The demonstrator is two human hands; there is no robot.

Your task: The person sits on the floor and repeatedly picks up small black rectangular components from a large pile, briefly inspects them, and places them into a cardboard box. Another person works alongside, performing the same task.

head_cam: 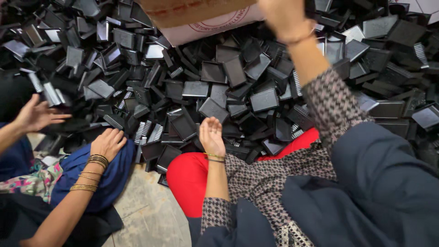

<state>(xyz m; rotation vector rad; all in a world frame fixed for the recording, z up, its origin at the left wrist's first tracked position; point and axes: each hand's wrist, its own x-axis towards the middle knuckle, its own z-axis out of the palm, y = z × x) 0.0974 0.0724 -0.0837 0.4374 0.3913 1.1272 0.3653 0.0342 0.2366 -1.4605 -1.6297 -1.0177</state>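
Huge pile of black plastic parts (238, 87) fills everything from 9 to 3 o'clock. Cardboard box (196, 13) at 12, right hand (286, 18) on its edge, fingers hidden so can't tell. Left hand (211, 136) dead center, fingers loosely spread, empty, resting at the pile's edge. Co-worker's hands (107, 144) at 9.

Black plastic trays (264, 99) heaped ahead of the left hand (211, 136) look moulded, part matt, part faintly glossy; the cardboard box (201, 16) at the right hand (284, 18) is matt paperboard; thin metal bangles (214, 157) on the wrist, woven patterned cloth sleeve (331, 103), rough stone floor (151, 215).
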